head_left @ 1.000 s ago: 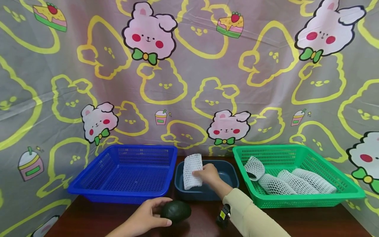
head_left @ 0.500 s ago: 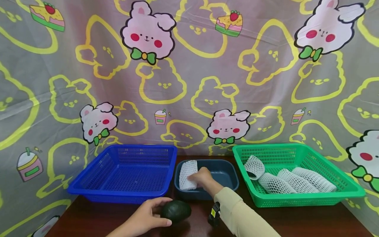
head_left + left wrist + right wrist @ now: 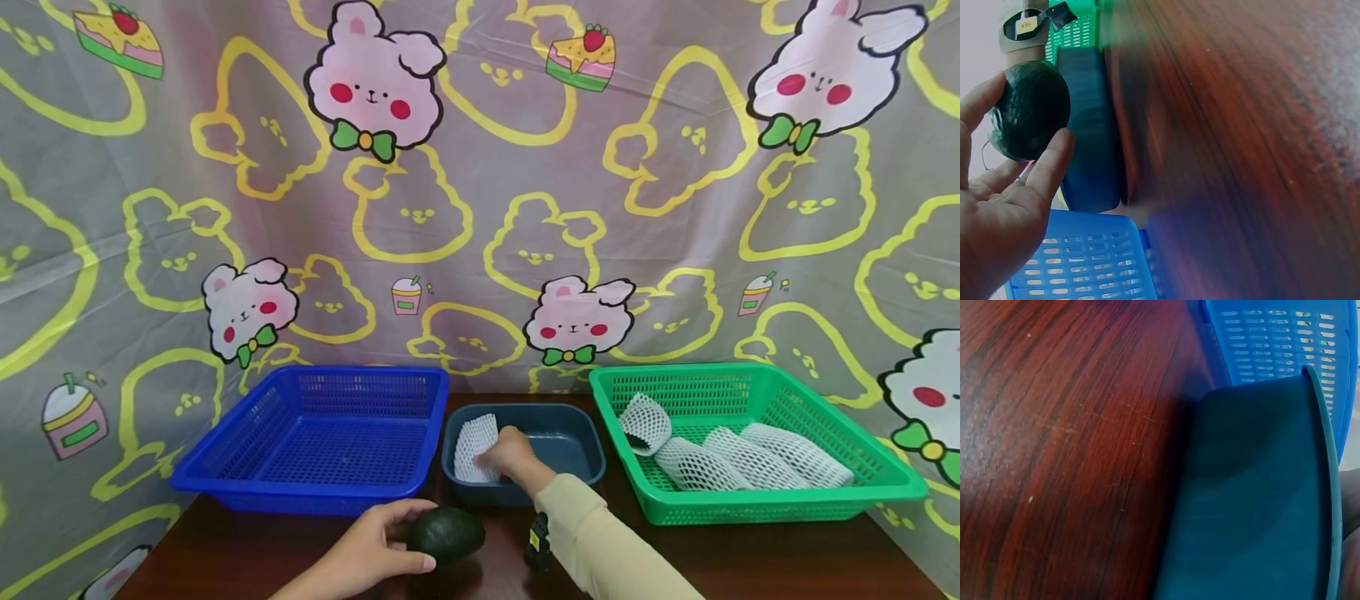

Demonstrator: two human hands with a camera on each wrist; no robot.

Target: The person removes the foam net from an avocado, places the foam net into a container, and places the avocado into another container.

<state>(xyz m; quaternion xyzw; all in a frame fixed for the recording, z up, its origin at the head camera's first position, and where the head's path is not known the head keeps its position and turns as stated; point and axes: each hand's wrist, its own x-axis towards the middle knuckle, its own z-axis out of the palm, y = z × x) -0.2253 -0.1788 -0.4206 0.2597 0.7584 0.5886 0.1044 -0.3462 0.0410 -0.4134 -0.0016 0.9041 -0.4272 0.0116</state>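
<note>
A dark green avocado-like fruit [image 3: 446, 535] is gripped between thumb and fingers of the left hand [image 3: 375, 542], in front of the dark blue tub [image 3: 525, 497]; the left wrist view shows the fruit [image 3: 1030, 110] at the fingertips of that hand [image 3: 1010, 206]. In the tub's left part, the right hand [image 3: 512, 456] holds a white foam net sleeve [image 3: 475, 448] by its right side. In the right wrist view the tub's wall [image 3: 1254, 494] hides most of the right hand [image 3: 1352, 519], and the sleeve is out of sight.
A blue basket [image 3: 330, 454] stands left of the tub. On the right, a green basket [image 3: 780, 508] holds several white foam nets [image 3: 750, 458], one with something dark inside [image 3: 641, 429]. A patterned cloth [image 3: 480, 208] hangs behind the brown table [image 3: 247, 550].
The right hand has moved left and down with the foam net, which now sits lower inside the tub. The left hand and the fruit have stayed in place.
</note>
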